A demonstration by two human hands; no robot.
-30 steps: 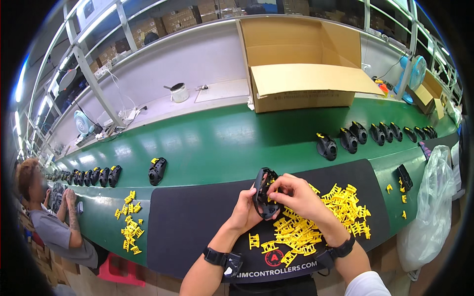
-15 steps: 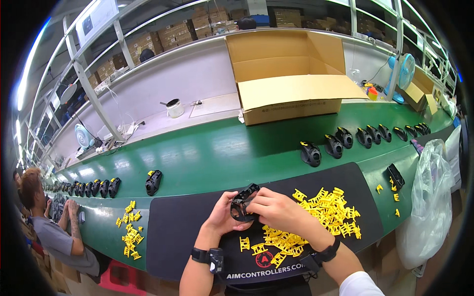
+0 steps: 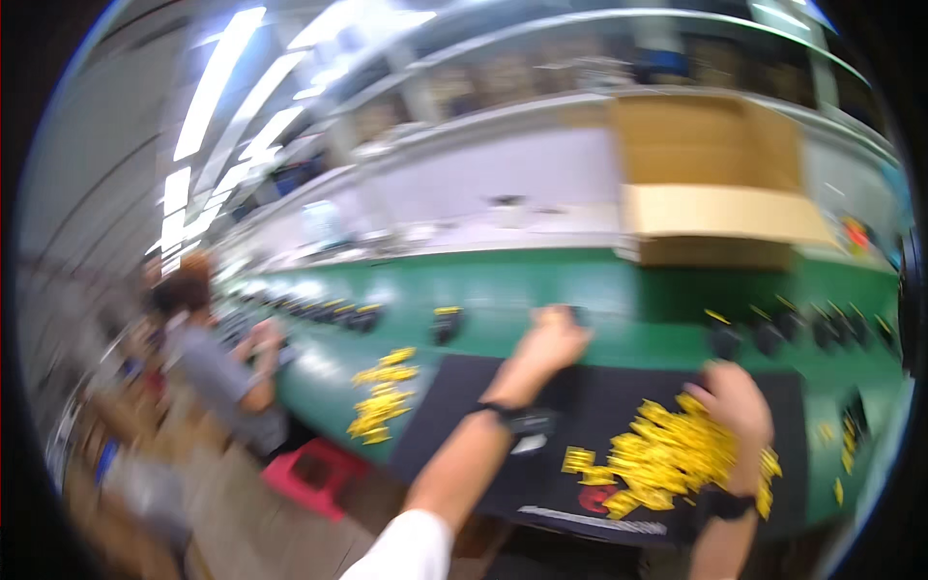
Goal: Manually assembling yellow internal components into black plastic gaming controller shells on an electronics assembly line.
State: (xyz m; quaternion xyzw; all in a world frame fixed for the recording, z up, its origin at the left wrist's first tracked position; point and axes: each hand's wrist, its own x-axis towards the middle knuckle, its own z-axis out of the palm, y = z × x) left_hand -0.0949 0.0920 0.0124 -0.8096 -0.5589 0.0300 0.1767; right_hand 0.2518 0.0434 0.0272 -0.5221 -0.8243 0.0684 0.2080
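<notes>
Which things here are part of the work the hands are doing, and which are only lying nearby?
Part of the work:
- left hand, reaching onto the green belt with a dark part, blurred
- right hand, over the yellow clips pile
- black mat

Only nearby:
- cardboard box
- row of black parts
- smaller yellow pile
- red stool
</notes>
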